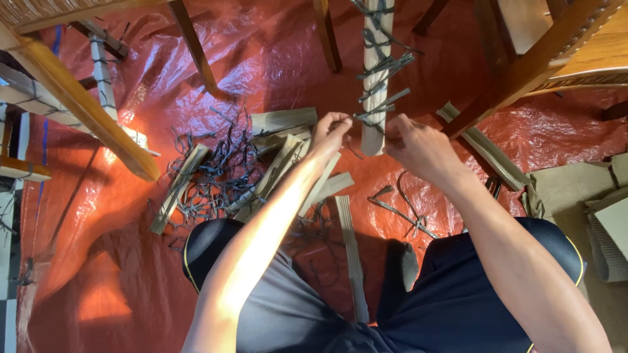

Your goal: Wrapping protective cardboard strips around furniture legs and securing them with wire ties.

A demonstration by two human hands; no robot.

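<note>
Head view, looking down over the person's lap: both hands meet at the lower end of a pale wrapped leg [375, 78], a chair leg covered in cardboard and tied round with dark straps [386, 65]. The left hand [330, 134] is pinched shut on a strap end just left of the leg; the right hand [418, 147] is curled narrow with its fingers at the same knot, touching the leg's right side. Below and left of the hands, loose cardboard strips [281, 167] and a tangle of cut straps [216, 173] lie on an orange tarp [131, 274]. More cut straps [405, 212] lie near the right forearm. Wooden chair frames [543, 59] stand around, one more wrapped leg [101, 75] at far left.
</note>
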